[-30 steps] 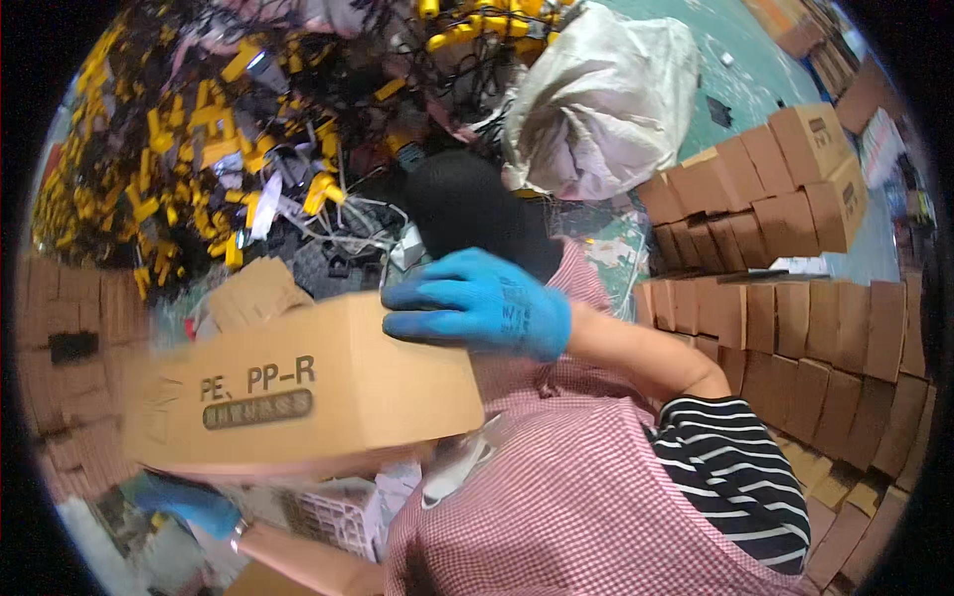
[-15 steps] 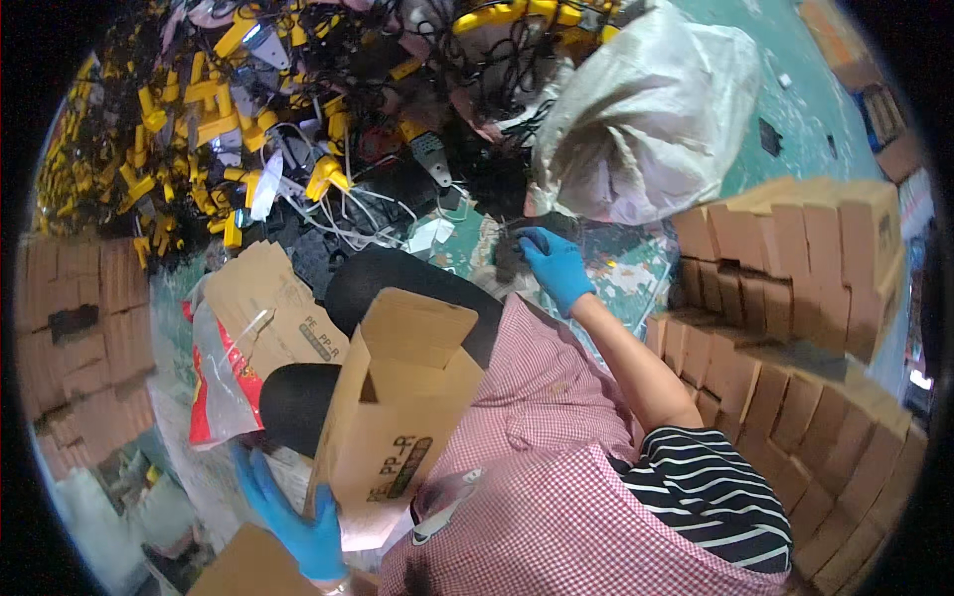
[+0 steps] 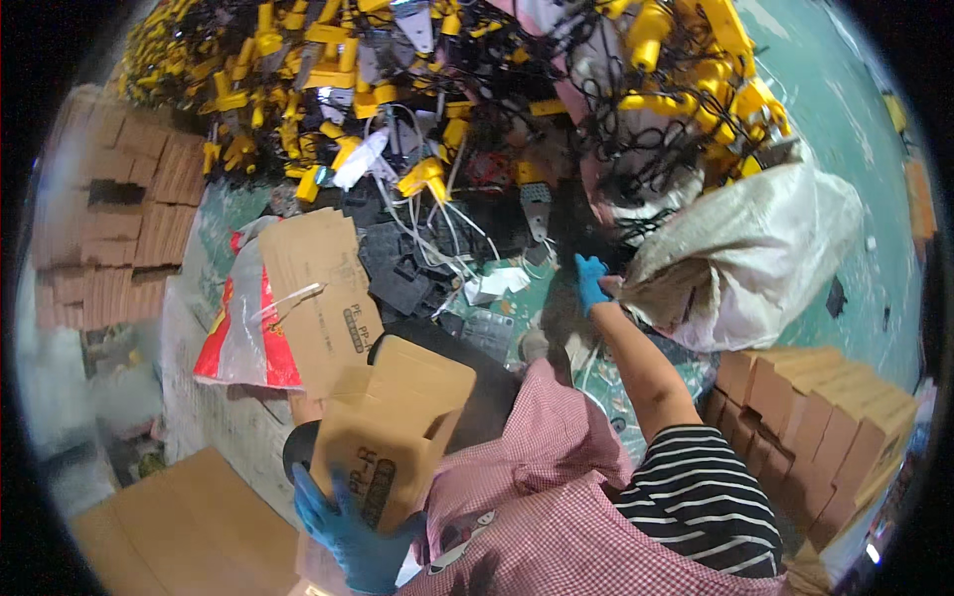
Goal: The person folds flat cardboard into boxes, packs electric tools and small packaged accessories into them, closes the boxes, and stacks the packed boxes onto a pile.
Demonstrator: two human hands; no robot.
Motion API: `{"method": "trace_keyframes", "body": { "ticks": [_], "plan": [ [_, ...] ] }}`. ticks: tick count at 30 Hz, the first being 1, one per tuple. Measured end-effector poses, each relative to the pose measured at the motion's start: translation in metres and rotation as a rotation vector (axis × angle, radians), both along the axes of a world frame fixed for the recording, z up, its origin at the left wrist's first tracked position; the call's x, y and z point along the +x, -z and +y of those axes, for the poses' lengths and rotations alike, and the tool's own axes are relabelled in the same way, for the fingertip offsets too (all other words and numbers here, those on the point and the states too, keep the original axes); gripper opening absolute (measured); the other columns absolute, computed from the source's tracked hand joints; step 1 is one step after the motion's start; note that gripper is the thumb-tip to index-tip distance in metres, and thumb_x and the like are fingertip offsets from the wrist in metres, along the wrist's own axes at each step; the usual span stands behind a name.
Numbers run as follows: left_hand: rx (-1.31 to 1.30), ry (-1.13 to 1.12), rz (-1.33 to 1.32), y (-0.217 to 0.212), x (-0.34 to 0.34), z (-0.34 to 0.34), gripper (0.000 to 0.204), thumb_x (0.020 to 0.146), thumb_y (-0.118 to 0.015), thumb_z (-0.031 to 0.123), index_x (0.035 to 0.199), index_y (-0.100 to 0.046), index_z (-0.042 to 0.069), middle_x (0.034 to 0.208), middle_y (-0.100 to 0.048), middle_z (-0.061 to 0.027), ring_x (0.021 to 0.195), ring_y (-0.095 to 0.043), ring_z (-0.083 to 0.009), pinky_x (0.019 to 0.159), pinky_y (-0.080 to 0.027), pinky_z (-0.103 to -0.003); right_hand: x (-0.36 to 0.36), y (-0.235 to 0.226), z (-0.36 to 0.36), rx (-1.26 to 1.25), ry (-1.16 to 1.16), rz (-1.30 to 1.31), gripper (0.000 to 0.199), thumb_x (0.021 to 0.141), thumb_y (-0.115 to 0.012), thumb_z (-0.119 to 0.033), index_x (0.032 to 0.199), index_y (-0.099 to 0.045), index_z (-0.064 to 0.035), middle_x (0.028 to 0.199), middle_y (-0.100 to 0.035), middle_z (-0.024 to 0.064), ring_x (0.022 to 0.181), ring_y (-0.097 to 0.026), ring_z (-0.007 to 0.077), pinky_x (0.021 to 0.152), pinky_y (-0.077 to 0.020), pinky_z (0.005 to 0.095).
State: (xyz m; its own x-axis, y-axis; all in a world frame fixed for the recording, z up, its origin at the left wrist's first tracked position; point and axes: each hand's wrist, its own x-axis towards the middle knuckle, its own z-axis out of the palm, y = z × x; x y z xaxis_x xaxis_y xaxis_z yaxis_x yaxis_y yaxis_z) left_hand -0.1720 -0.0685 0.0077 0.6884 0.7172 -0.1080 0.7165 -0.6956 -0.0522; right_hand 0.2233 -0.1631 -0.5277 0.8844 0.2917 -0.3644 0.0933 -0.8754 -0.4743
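A brown cardboard box (image 3: 397,427) with black print rests tilted on my lap, its top flap folded over. My left hand (image 3: 363,541), in a blue glove, grips the box's near lower end, fingers along one side and thumb apart. My right hand (image 3: 592,283), also blue-gloved, reaches far forward beside the white woven sack (image 3: 735,258). Its fingers are foreshortened but look apart, and nothing shows in them. Just ahead of it lies a grey-and-yellow tool (image 3: 535,207) among dark parts.
Yellow tools with black cords (image 3: 328,70) are heaped across the far side. Flattened cardboard (image 3: 318,288) and a red-and-clear plastic bag (image 3: 234,338) lie left. Stacked cartons stand at left (image 3: 119,219) and right (image 3: 815,427). A large cardboard piece (image 3: 189,526) lies near left.
The view has shifted. My right hand has reached out toward the sack. My left hand has moved from beside the box onto its near end, and the box's open flap is now down.
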Motion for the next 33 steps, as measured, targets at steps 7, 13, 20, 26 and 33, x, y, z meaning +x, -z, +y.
{"method": "trace_keyframes", "body": {
  "ticks": [7,13,20,26,33],
  "plan": [
    [0.221,-0.07,-0.02,-0.003,-0.032,0.013,0.103,0.058,-0.088,0.042,0.146,-0.041,0.016,0.15,-0.033,-0.026,0.136,-0.032,-0.0498,0.112,-0.023,-0.066,-0.093,-0.145,0.026,0.49,-0.466,-0.101,0.032,0.082,-0.071,-0.024,0.105,-0.062,-0.0034,0.103,-0.062,0.0252,0.096,-0.061,0.0429,0.083,-0.0495,0.048],
    [0.157,0.151,-0.082,0.014,0.002,0.061,0.099,0.052,-0.089,0.031,0.141,-0.048,0.016,0.15,-0.034,-0.0259,0.138,-0.031,-0.0487,0.115,-0.021,-0.063,-0.073,-0.377,-0.02,0.839,-0.636,-0.3,0.038,0.071,-0.064,0.002,0.108,-0.062,-0.0049,0.115,-0.063,0.0133,0.106,-0.057,0.0369,0.092,-0.0474,0.0422],
    [0.072,0.314,-0.208,0.023,0.041,0.073,0.095,0.053,-0.086,0.039,0.14,-0.052,0.018,0.152,-0.032,-0.0247,0.141,-0.026,-0.0487,0.117,-0.017,-0.063,-0.065,-0.435,-0.004,0.748,-1.091,-0.549,0.017,0.073,-0.061,-0.01,0.09,-0.064,-0.0116,0.107,-0.063,0.0082,0.099,-0.06,0.0305,0.081,-0.0503,0.0432],
    [0.037,0.42,-0.216,0.029,0.059,0.072,0.102,0.055,-0.087,0.049,0.142,-0.047,0.013,0.154,-0.03,-0.027,0.139,-0.028,-0.0515,0.115,-0.02,-0.062,-0.096,-0.428,0.003,1.026,-1.013,0.132,0.02,0.084,-0.061,-0.004,0.104,-0.064,-0.0067,0.109,-0.065,0.0113,0.104,-0.063,0.0295,0.092,-0.0493,0.0389],
    [0.035,0.404,-0.185,0.031,0.046,0.073,0.104,0.058,-0.084,0.057,0.145,-0.044,0.016,0.153,-0.029,-0.0277,0.139,-0.026,-0.0525,0.114,-0.018,-0.066,0.006,-0.427,0.034,1.298,-0.13,0.206,0.034,0.093,-0.055,-0.01,0.124,-0.064,-0.0002,0.123,-0.065,0.0108,0.111,-0.061,0.018,0.099,-0.0461,0.0317]
  ]
}}
